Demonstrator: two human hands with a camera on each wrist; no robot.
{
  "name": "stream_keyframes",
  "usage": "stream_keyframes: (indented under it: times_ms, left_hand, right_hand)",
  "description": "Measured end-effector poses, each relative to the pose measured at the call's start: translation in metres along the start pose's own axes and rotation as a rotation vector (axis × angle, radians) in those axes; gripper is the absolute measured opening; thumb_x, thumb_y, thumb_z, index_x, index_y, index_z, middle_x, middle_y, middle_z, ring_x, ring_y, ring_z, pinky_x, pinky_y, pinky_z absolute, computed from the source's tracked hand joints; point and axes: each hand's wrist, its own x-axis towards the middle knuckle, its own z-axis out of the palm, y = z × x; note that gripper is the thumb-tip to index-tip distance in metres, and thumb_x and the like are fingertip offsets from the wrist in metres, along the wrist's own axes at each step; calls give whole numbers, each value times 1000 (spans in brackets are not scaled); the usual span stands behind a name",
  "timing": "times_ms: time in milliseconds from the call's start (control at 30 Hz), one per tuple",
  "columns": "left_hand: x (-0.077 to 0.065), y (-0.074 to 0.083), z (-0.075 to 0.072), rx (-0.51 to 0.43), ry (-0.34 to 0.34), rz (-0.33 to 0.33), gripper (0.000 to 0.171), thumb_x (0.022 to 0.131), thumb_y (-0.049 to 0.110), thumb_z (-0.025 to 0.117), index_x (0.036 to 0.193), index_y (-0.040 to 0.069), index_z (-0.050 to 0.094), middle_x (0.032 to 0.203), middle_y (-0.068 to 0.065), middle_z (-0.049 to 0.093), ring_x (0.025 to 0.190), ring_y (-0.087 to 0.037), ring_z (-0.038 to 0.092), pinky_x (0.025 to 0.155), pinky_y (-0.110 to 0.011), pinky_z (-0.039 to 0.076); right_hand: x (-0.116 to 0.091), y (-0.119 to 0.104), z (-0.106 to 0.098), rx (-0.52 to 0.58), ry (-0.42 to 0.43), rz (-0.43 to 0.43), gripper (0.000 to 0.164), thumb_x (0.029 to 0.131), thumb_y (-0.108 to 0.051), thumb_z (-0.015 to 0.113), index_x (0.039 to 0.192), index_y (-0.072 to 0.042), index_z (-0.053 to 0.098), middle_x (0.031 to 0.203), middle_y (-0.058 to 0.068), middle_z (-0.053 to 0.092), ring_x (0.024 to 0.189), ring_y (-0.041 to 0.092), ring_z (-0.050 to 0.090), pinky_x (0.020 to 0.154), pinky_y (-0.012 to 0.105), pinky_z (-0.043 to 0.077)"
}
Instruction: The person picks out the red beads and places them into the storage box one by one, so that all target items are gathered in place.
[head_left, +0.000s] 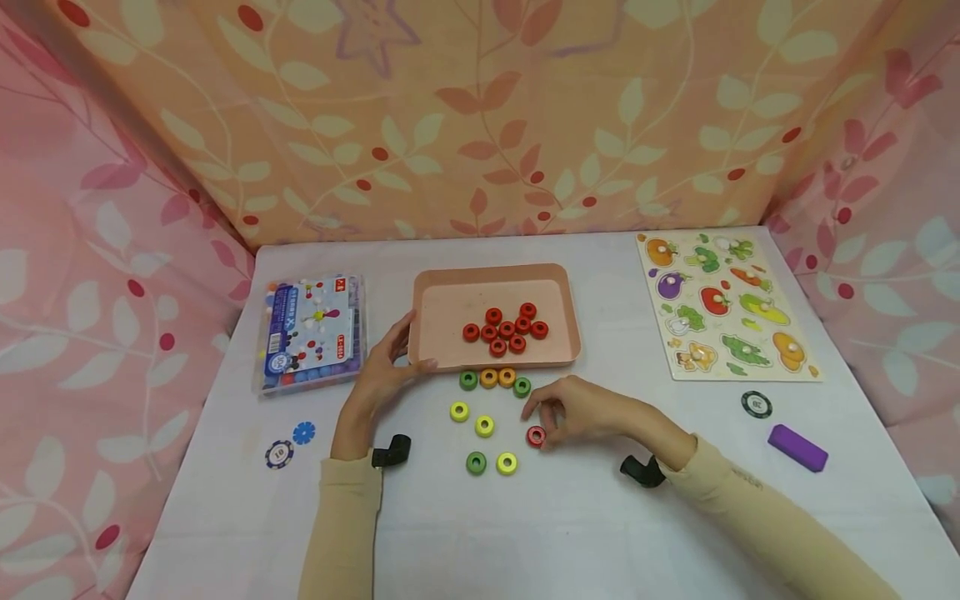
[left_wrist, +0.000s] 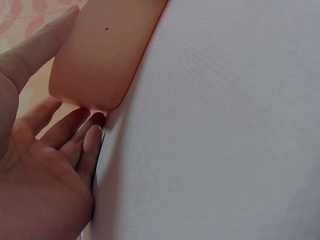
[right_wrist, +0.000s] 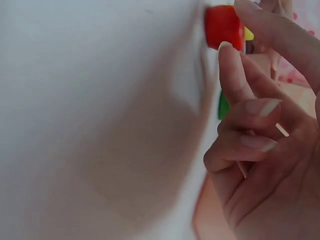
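In the head view my left hand [head_left: 382, 367] is at the left front corner of a shallow pink tray [head_left: 450, 283]. Its thumb lies along the front wall and its extended fingers touch the left end, also seen in the left wrist view. Several red rings [head_left: 507, 330] lie grouped inside the tray. My right hand [head_left: 588, 408] pinches another red ring [head_left: 536, 436] between thumb and fingertip, in front of the tray; the right wrist view shows this red ring [right_wrist: 223, 27] close up, the other fingers curled. Nearby lie green rings [head_left: 476, 463], yellow rings [head_left: 484, 426] and orange rings [head_left: 489, 378].
Left of the tray stands a clear box of colored beads [head_left: 311, 333], with two poker chips [head_left: 279, 454] in front. On the right lie a vegetable puzzle board [head_left: 727, 308], a black chip [head_left: 757, 404] and a purple block [head_left: 798, 447]. Patterned curtains surround the white table [head_left: 465, 542].
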Motion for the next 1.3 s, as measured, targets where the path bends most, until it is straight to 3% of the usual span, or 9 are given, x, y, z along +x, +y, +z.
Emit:
stream_keyframes:
  times_ms: [200,367,467,633,800,1000,1300]
  left_hand:
    - [-5,11,0,-2,-13,9,97,83,17,83,159,32,25,165,-6,27,141,-35,37,118,-56,29]
    - [-16,27,0,-24,-20,35,95,83,14,83,160,25,27,163,-10,30,139,-36,40,117,-56,30]
    - [-18,30,0,-23,-20,40,95,83,14,82,160,25,27,163,-9,31,140,-36,39,117,-56,29]
    - [-17,29,0,-17,-17,34,95,83,16,83,159,27,27,163,-8,30,140,-36,39,117,-57,29]
    - [-15,25,1,-16,-5,11,95,83,18,84,159,31,28,163,-6,31,140,-34,39,118,-56,29]
    - [0,-1,1,-12,11,24,97,77,32,88,154,46,31,162,4,33,140,-29,40,118,-55,30]
    - [0,-1,0,-8,15,15,98,76,34,88,154,46,31,162,4,33,140,-30,40,118,-55,30]
  right_hand:
    - [-2,7,7,7,13,-46,29,77,-16,86,102,-23,74,72,-11,64,65,5,52,58,20,40]
    - [2,5,0,-14,79,-64,26,79,-17,85,101,-25,74,76,-10,65,66,7,53,56,21,42]
    - [6,4,-11,26,155,-66,28,80,-15,84,105,-22,74,79,-7,64,68,10,54,57,21,44]
    - [17,7,-37,58,356,-47,31,80,-13,84,109,-18,73,78,-3,62,69,16,53,56,23,42]
    - [33,12,-55,-11,497,84,29,81,-14,84,107,-13,71,78,1,62,70,19,52,59,28,41]
    - [49,14,-59,-110,514,228,27,82,-19,83,104,-11,70,76,2,64,66,18,56,58,31,42]
    - [55,12,-59,-139,473,269,32,81,-20,83,107,-9,69,77,2,65,66,17,56,56,30,42]
